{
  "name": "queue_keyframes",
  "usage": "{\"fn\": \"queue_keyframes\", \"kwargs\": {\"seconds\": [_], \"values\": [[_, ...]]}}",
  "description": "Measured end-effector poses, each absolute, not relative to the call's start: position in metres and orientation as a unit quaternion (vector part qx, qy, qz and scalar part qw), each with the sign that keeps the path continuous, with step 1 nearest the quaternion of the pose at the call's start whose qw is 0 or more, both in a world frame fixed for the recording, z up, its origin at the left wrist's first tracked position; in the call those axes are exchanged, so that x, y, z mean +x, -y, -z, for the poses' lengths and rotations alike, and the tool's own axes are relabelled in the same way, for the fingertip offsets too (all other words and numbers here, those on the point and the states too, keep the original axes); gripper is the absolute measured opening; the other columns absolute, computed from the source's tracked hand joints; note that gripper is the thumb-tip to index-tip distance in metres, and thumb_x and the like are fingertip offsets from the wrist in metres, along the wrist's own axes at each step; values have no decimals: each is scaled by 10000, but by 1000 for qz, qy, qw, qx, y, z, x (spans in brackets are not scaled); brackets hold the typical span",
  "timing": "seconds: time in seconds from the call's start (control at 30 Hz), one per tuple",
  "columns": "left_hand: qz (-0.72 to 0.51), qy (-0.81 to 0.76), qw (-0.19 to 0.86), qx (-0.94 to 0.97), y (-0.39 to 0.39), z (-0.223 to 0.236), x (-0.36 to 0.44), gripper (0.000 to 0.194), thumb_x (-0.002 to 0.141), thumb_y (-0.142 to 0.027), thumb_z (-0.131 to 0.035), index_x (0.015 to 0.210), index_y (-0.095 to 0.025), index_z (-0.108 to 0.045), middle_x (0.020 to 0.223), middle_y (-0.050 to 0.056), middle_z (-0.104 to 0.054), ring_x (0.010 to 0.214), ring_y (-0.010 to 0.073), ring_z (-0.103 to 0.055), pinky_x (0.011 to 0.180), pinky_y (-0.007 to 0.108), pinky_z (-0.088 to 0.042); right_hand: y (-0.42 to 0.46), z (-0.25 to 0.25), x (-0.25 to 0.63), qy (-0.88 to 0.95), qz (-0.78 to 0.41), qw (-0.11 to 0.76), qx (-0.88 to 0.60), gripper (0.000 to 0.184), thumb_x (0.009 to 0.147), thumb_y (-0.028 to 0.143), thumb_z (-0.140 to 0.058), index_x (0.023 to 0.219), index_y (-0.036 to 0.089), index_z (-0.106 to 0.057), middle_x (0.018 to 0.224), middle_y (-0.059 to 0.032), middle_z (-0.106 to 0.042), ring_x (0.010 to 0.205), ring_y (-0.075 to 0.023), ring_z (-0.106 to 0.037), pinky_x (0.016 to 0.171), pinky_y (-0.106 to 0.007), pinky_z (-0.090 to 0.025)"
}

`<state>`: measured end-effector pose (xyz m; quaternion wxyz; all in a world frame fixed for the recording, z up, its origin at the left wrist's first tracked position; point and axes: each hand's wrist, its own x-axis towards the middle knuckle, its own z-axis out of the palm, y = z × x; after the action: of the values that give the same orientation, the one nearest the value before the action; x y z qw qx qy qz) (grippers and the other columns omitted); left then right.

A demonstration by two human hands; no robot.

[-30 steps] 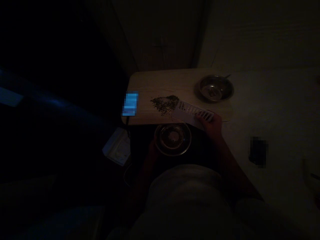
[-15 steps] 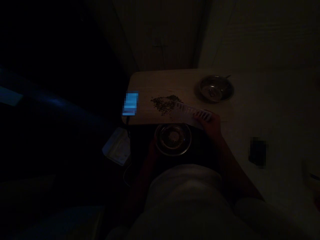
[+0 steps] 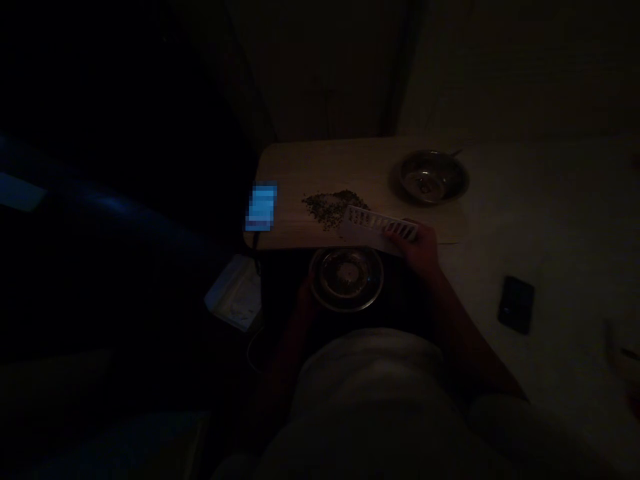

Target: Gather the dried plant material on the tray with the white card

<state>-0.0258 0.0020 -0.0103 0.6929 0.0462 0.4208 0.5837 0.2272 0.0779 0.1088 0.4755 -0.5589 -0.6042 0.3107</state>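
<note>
Pale wood board [image 3: 295,167] on a dim white-topped surface [image 3: 565,220], viewed from above.

Recent change: white slotted strip [image 3: 380,227] shifted leftward; its left end now overlaps the 3 o'clock edge of the pile of dark seeds [image 3: 325,208], where a second ago it sat just beside it.

Right hand [image 3: 417,247]: fingers pressed together over the strip's right end, apparently holding it on the board; thumb hidden.

Left hand [image 3: 306,300]: in deep shadow at the lower bowl's 8 o'clock rim; state cannot be told.

From the pile: steel bowl with spoon [image 3: 433,177] at 2 o'clock; lower steel bowl [image 3: 346,279] at 6 o'clock, off the board's edge; blurred lit screen [image 3: 261,207] at 9 o'clock. Dark phone [image 3: 516,305] lies far off at 4 o'clock.
</note>
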Motion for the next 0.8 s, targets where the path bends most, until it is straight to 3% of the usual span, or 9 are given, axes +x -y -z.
{"fn": "queue_keyframes", "kwargs": {"seconds": [0.43,0.8], "values": [[-576,-436,690,26,-3,11,-26,227,783,-322,-637,947,-196,-730,1017,69,-747,1321,311,-448,1134,452,-292,-71,-105,229,580,-333,490,-559,235,683,413,-749,726,189,-691,646,17,-629,571,-121,-544,529,-240,-432],[-577,-418,700,43,-3,8,-25,296,789,-335,-628,1036,-194,-709,1078,64,-734,1333,302,-434,1126,458,-306,-67,-104,237,577,-320,489,-570,226,682,408,-753,723,194,-690,633,17,-632,554,-123,-536,513,-242,-425]]}}
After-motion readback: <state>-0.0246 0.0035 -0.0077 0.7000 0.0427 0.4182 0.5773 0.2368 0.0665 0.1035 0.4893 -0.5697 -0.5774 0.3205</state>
